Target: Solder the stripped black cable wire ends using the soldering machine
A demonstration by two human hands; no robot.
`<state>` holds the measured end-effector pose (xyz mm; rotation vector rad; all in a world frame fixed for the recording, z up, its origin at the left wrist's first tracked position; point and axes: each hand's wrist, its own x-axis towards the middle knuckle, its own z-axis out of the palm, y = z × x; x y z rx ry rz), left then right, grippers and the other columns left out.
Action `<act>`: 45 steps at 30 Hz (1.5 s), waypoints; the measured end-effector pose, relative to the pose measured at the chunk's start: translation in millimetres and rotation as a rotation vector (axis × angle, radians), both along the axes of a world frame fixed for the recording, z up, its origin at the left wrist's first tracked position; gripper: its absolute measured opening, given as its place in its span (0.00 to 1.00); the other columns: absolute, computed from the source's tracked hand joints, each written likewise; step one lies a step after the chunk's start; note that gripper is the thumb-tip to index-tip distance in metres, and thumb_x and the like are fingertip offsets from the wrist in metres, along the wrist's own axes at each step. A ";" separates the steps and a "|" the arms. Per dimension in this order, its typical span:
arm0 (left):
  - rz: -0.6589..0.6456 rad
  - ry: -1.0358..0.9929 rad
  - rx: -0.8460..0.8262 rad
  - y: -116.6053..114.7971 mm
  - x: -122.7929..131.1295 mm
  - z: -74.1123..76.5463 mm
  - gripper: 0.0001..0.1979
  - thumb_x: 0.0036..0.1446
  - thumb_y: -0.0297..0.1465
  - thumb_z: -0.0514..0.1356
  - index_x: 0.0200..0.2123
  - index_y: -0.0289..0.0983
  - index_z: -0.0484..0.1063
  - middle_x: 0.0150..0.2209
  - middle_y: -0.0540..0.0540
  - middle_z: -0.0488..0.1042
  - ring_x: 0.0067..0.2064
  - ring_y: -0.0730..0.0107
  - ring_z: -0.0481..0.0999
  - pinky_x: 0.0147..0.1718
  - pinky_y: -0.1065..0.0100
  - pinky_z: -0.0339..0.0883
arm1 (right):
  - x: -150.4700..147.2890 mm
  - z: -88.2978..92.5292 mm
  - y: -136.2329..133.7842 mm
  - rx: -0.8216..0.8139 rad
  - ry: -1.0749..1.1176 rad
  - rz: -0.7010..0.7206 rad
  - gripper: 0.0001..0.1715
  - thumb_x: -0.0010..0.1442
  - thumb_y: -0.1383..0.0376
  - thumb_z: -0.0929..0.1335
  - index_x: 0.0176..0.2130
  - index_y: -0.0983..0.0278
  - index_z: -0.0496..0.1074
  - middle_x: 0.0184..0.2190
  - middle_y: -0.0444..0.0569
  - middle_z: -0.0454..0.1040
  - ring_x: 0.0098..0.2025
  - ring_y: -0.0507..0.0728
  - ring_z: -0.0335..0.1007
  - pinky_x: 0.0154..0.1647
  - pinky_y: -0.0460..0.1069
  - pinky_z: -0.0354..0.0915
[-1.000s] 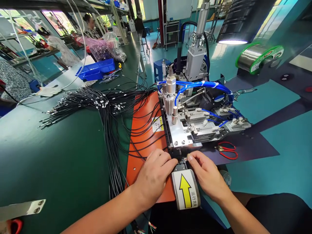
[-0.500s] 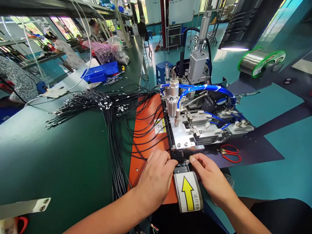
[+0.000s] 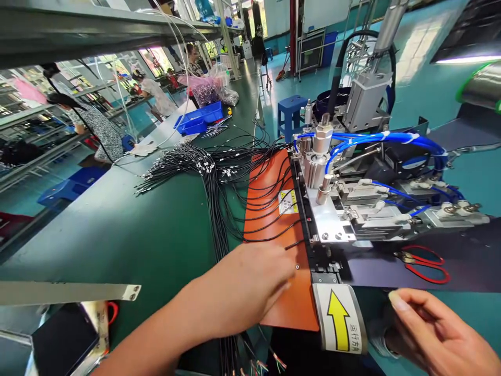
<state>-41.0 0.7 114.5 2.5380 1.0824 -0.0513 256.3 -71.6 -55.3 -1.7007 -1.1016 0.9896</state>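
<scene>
My left hand (image 3: 254, 284) is over the orange plate (image 3: 279, 308) at the machine's left side. Its fingers curl downward and are smeared by motion, so I cannot tell whether they hold anything. Several black cables (image 3: 270, 204) cross the plate into the machine's black track (image 3: 307, 216), one of them passing just above that hand. My right hand (image 3: 442, 329) is off to the lower right, apart from the machine, with thumb and forefinger together and the other fingers curled; nothing shows in it. Between the hands lies the guide with a yellow arrow label (image 3: 340, 318).
Red-handled cutters (image 3: 425, 263) lie right of the machine (image 3: 332, 209). A thick cable bundle (image 3: 213, 209) runs along the green table (image 3: 168, 230). Farther back are blue trays (image 3: 199, 117), a blue stool (image 3: 291, 112) and several people. A solder spool (image 3: 483, 86) stands at right.
Both hands have left the front end of the track: the left drew back over the orange plate, the right moved away rightward and down. The camera view has turned left.
</scene>
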 end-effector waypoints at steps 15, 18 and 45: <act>0.033 -0.490 -0.102 -1.0 19.0 -42.8 0.08 0.65 0.27 0.56 0.40 0.38 0.77 0.34 0.48 0.74 0.35 0.74 0.73 0.33 0.74 0.65 | -32.8 43.3 -6.9 0.013 -0.020 0.199 0.16 0.62 0.50 0.68 0.38 0.60 0.74 0.28 0.46 0.74 0.27 0.55 0.71 0.27 0.44 0.71; 0.116 -0.623 0.004 4.8 48.4 -68.0 0.08 0.65 0.29 0.58 0.38 0.37 0.78 0.33 0.46 0.74 0.34 0.73 0.73 0.32 0.73 0.66 | -36.0 45.5 -4.0 0.068 -0.051 0.158 0.16 0.63 0.52 0.67 0.43 0.59 0.74 0.35 0.48 0.77 0.34 0.56 0.76 0.32 0.44 0.73; 0.195 -0.620 0.149 -2.2 62.6 -110.8 0.11 0.69 0.29 0.51 0.38 0.35 0.72 0.31 0.46 0.68 0.32 0.70 0.68 0.30 0.69 0.61 | -54.3 51.1 15.2 0.297 -0.120 0.200 0.12 0.67 0.64 0.66 0.50 0.59 0.72 0.39 0.48 0.71 0.37 0.55 0.70 0.37 0.48 0.69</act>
